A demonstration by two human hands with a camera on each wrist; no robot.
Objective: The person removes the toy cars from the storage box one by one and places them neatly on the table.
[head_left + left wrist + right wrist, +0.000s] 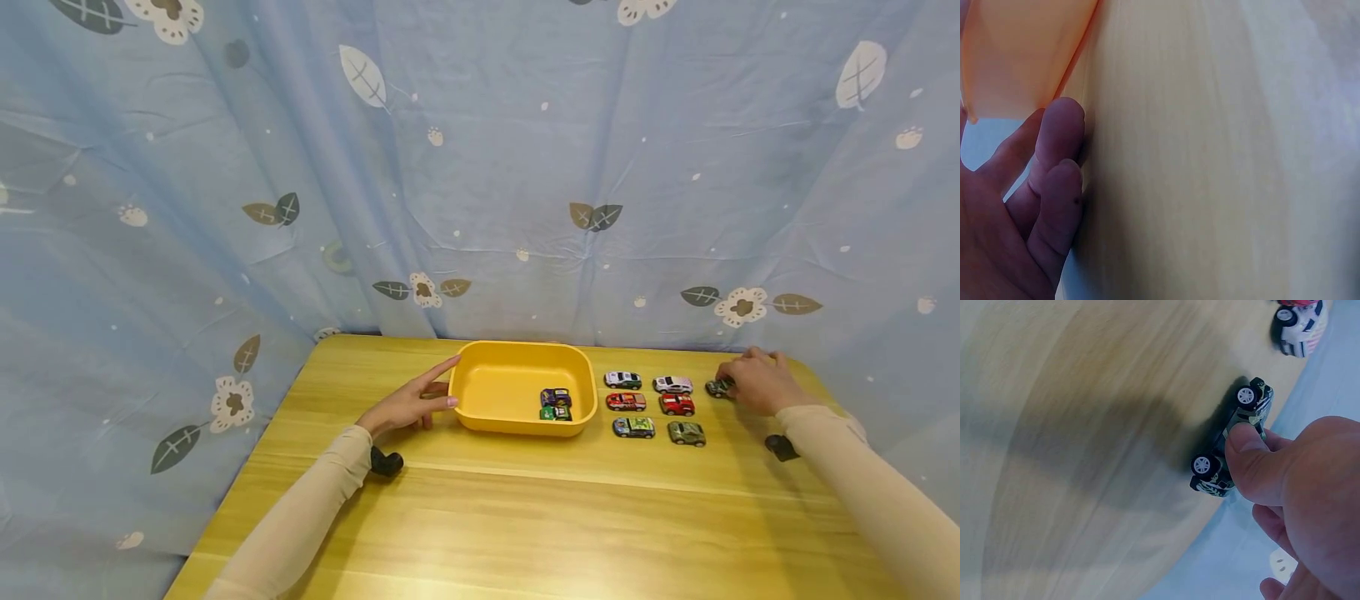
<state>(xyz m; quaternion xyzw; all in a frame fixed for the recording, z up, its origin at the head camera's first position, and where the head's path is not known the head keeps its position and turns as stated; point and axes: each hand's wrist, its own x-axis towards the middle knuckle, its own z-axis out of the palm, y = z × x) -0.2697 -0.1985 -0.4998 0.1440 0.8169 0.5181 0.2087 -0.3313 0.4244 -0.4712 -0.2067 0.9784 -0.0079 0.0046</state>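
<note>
My right hand [760, 383] is at the table's far right and pinches a dark green camouflage toy car [1235, 440] between thumb and fingers. In the right wrist view the car's wheels face the camera side, close over the tabletop. My left hand [408, 403] rests against the left end of a yellow plastic tray [459, 400], its fingers spread and fairly straight at the rim. In the left wrist view the left fingers [1063, 128] lie beside the tray's wall. Inside the tray are a purple toy car [556, 397] and a green one [556, 413].
Between tray and right hand stand two columns of toy cars: white [623, 380], red-orange [626, 402] and blue-green [633, 427], then another white [672, 385], red [677, 405] and olive [687, 433]. A blue patterned curtain [517, 167] hangs behind the wooden table [525, 517].
</note>
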